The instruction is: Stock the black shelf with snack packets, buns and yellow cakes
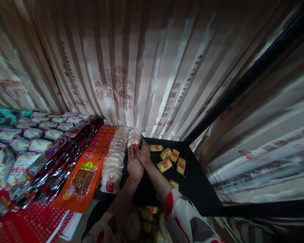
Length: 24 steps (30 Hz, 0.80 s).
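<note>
My left hand (134, 165) and my right hand (143, 152) lie side by side on a black shelf (197, 185), fingers stretched toward a short stack of small white snack packs (134, 136) at the back. The fingertips touch the nearest pack of that stack. Neither hand grips anything that I can see. Left of my hands runs a long row of white packs with red labels (114, 158). To the right, several small yellow wrapped snacks (171, 160) lie loose on the shelf.
Orange packets of sausage sticks (87, 168) lie left of the white row, then dark red foil packs (63, 152) and white-and-blue bags (32, 133). A pleated printed curtain (142, 67) hangs behind. A black frame bar (243, 81) rises at right. More snacks sit in a bag (142, 222) below my arms.
</note>
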{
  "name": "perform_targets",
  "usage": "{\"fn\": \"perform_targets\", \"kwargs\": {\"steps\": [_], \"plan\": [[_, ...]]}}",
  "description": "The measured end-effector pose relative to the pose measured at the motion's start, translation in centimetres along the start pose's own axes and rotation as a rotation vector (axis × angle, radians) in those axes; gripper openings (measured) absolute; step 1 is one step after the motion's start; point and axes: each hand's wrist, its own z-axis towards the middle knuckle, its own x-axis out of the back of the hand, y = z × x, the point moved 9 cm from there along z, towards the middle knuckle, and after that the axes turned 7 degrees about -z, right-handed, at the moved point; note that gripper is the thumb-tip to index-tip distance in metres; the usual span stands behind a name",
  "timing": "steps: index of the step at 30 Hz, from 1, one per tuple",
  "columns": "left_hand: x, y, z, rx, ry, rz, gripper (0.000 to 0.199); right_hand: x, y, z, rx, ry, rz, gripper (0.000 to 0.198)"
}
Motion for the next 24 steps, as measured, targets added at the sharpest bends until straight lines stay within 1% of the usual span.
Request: {"fn": "perform_targets", "kwargs": {"steps": [3,6,9,14,17,20,22,24], "plan": [[0.8,0.8,-1.3,-0.024,0.046,-0.025,0.049,1.2,-0.6,-1.3,0.044,0.033,0.077,0.041],[2.1,1.9,-3.3,-0.026,0.095,-0.016,0.042,2.5,-1.4,-2.9,0.079,0.006,0.133,0.035],[3.3,2.6,-5.5,0.015,0.084,0.036,0.035,3.8,-1.8,-5.2,0.084,-0.039,0.164,0.027],[4.7,2.9,-10.1,0.07,0.002,0.073,0.03,5.1,-1.5,-10.1,0.066,-0.128,0.231,0.024],[4.9,2.5,-13.4,0.061,-0.051,0.083,0.03,5.2,-0.9,-14.3,0.028,-0.17,0.371,0.025],[4.2,1.4,-16.6,0.05,-0.164,0.176,0.03,4.7,-0.4,-19.0,0.014,-0.236,0.474,0.027],[3.2,0.6,-18.5,0.018,-0.27,0.265,0.033,4.2,0.4,-21.9,0.02,-0.257,0.422,0.028],[2.3,-0.5,-20.1,-0.003,-0.358,0.329,0.033,3.3,2.0,-24.4,-0.016,-0.284,0.304,0.029]]}}
